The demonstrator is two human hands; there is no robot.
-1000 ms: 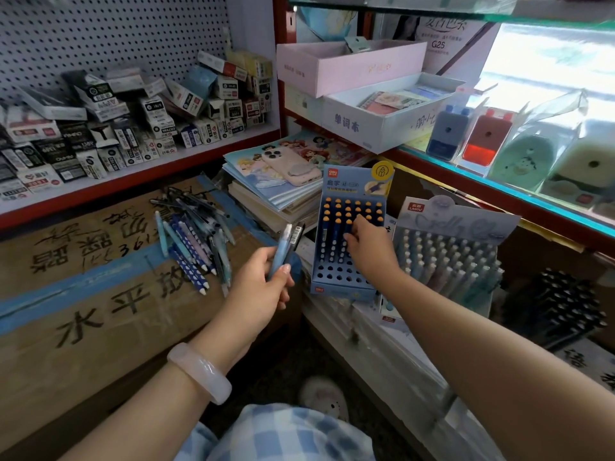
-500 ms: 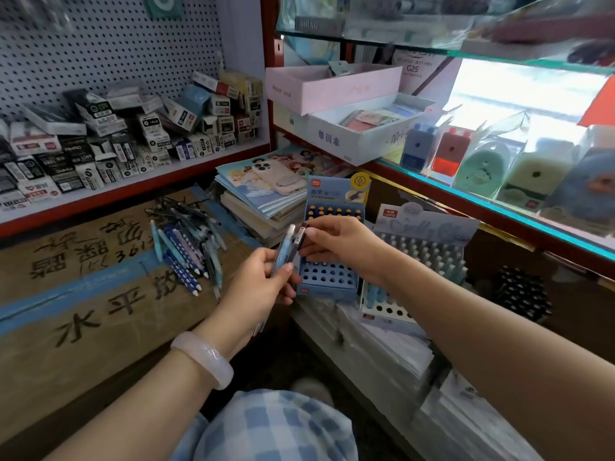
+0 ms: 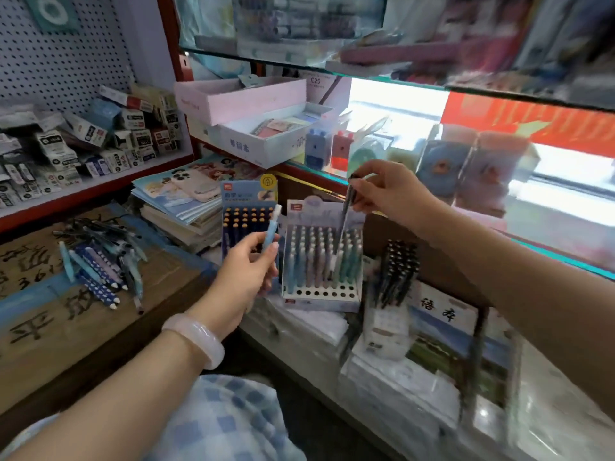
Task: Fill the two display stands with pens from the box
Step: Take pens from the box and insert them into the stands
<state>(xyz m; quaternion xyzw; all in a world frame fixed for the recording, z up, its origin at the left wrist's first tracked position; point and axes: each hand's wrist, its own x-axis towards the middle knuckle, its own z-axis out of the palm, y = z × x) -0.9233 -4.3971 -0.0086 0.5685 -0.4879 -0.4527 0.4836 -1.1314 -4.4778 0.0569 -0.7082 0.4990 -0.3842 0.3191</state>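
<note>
In the head view, your left hand pinches a light blue pen between thumb and fingers, holding it upright in front of the dark blue display stand. Your right hand pinches the top end of a dark-capped pen, which hangs tip-down over the pale display stand; its tip is at the upper rows of that stand, though motion blur hides whether it has entered a hole. The pale stand holds pastel pens in most rows, and its front row of holes is vacant. The dark blue stand sits just beside it on the left. Loose pens lie piled on the taped cardboard box at your left, well apart from both stands. A bangle circles your left wrist.
</note>
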